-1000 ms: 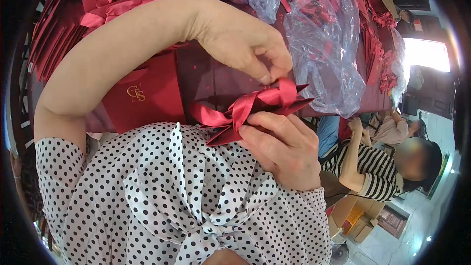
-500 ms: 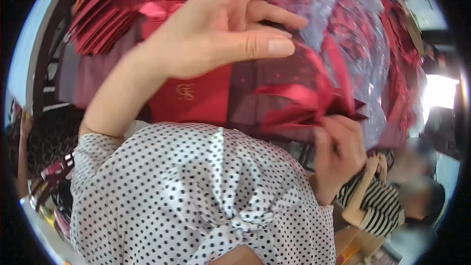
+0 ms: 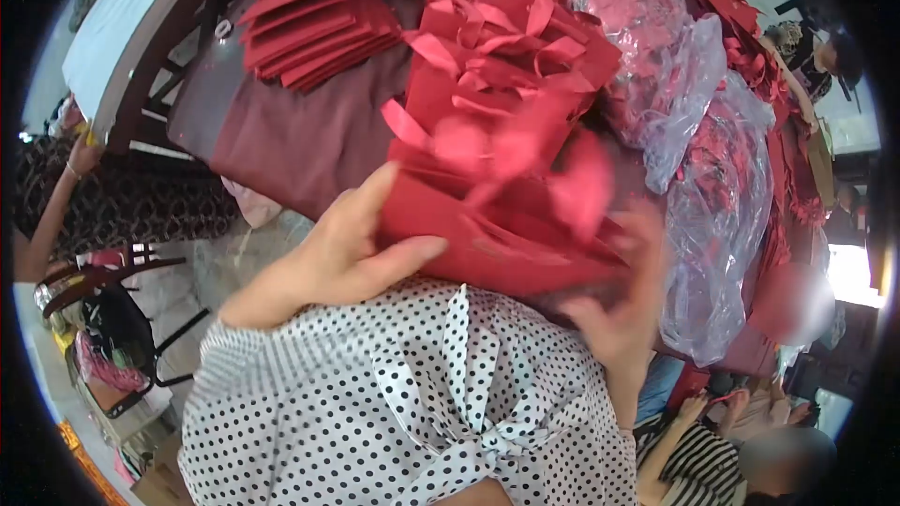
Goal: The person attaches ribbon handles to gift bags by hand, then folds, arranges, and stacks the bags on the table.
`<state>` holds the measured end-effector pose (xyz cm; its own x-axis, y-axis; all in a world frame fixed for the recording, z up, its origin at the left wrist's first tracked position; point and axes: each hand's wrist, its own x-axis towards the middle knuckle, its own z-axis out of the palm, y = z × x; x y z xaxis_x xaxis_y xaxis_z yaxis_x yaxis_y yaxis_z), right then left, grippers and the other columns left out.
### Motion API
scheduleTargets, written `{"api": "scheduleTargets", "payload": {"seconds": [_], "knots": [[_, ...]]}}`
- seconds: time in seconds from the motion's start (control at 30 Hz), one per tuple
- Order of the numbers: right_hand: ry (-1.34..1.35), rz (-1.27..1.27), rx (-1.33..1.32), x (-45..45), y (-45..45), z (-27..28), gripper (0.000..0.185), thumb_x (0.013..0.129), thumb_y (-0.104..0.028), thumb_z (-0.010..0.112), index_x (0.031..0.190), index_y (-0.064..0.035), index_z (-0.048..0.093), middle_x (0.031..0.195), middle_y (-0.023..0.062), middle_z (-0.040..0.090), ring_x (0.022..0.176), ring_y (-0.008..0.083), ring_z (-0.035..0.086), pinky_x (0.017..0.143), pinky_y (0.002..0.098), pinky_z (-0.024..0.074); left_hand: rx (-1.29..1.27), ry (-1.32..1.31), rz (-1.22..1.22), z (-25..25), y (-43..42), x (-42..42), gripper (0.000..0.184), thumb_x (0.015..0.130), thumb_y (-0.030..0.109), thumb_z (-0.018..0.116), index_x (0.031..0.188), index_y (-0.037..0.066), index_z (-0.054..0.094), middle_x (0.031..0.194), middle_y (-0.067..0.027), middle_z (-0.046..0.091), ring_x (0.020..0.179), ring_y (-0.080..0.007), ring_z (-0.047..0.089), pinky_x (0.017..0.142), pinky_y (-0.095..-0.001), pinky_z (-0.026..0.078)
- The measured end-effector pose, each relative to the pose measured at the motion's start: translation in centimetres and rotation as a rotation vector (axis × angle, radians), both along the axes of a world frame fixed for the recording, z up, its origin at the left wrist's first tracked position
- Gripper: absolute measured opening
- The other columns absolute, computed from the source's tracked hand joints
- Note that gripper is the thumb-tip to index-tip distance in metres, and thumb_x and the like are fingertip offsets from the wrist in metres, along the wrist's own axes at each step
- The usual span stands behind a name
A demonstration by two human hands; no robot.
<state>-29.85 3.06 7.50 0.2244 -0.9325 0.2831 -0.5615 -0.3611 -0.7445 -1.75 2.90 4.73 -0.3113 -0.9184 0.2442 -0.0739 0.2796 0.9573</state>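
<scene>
A dark red paper gift bag (image 3: 469,234) with red ribbon lies on its side right in front of my body. My left hand (image 3: 342,248) is at its left end, thumb on the near face and fingers at the far edge. My right hand (image 3: 619,290), smeared by motion, is round its right end, with the thumb low and the fingers above. A blurred loop of red ribbon (image 3: 581,187) stands up from the bag near my right hand. Just beyond lies a heap of red bags with ribbons (image 3: 506,37).
Fanned red bags or cards (image 3: 314,23) lie on the brown-covered table (image 3: 291,136) at the back left. Clear plastic sacks (image 3: 717,215) of red items line the right side. A chair (image 3: 117,328) stands at the left. A person in a striped top (image 3: 694,454) sits at the lower right.
My left hand has come down from open in the air to the bag's left end. The bag has moved left and closer to me, with my right hand still at its right side. The view has shifted.
</scene>
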Motion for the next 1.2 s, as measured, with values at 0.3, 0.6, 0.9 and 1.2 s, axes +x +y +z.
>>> {"api": "scheduleTargets", "payload": {"seconds": [0.3, 0.6, 0.9, 1.2], "knots": [[-0.034, -0.058, 0.217, 3.4, -1.0, -5.1, 0.039, 0.073, -0.017, 0.079, 0.097, -0.0010, 0.052, 0.084, 0.0096, 0.054, 0.071, 0.0152, 0.055, 0.060, 0.0290, 0.0458, 0.199, 0.108, 0.391, -6.7, 2.1, -0.1, 0.075, 0.077, 0.007, 0.073, 0.136, -0.002, 0.028, 0.128, -0.0169, 0.040, 0.124, -0.0259, 0.043, 0.103, -0.0360, 0.038], [-0.002, -0.088, -0.025, 5.4, -5.1, -5.6, 0.051, 0.077, -0.024, 0.074, 0.108, 0.0056, 0.045, 0.107, 0.0253, 0.053, 0.096, 0.0363, 0.052, 0.080, 0.0428, 0.0425, -0.231, -0.266, 0.560, -5.7, -3.1, -0.6, 0.065, 0.075, 0.014, 0.075, 0.126, -0.001, 0.038, 0.122, -0.0195, 0.039, 0.113, -0.0304, 0.045, 0.099, -0.0375, 0.037], [-0.439, -0.079, 0.147, 5.7, -12.3, -6.7, 0.111, 0.071, -0.036, 0.081, 0.141, 0.0130, 0.009, 0.135, 0.0299, 0.039, 0.121, 0.0335, 0.048, 0.101, 0.0366, 0.0386, -0.115, 0.065, 0.393, -4.6, -12.5, -2.8, 0.118, 0.072, 0.025, 0.081, 0.143, -0.003, -0.009, 0.141, -0.0253, 0.030, 0.130, -0.0313, 0.036, 0.107, -0.0383, 0.032], [-0.309, 0.134, 0.033, 8.0, -20.2, -3.6, 0.089, 0.067, -0.032, 0.083, 0.130, 0.0092, 0.036, 0.127, 0.0256, 0.048, 0.116, 0.0329, 0.051, 0.098, 0.0389, 0.0413, 0.076, 0.491, 0.291, -4.0, -16.6, -1.5, 0.089, 0.077, 0.017, 0.077, 0.141, 0.005, 0.016, 0.128, -0.0157, 0.046, 0.114, -0.0230, 0.052, 0.093, -0.0367, 0.047]]}}
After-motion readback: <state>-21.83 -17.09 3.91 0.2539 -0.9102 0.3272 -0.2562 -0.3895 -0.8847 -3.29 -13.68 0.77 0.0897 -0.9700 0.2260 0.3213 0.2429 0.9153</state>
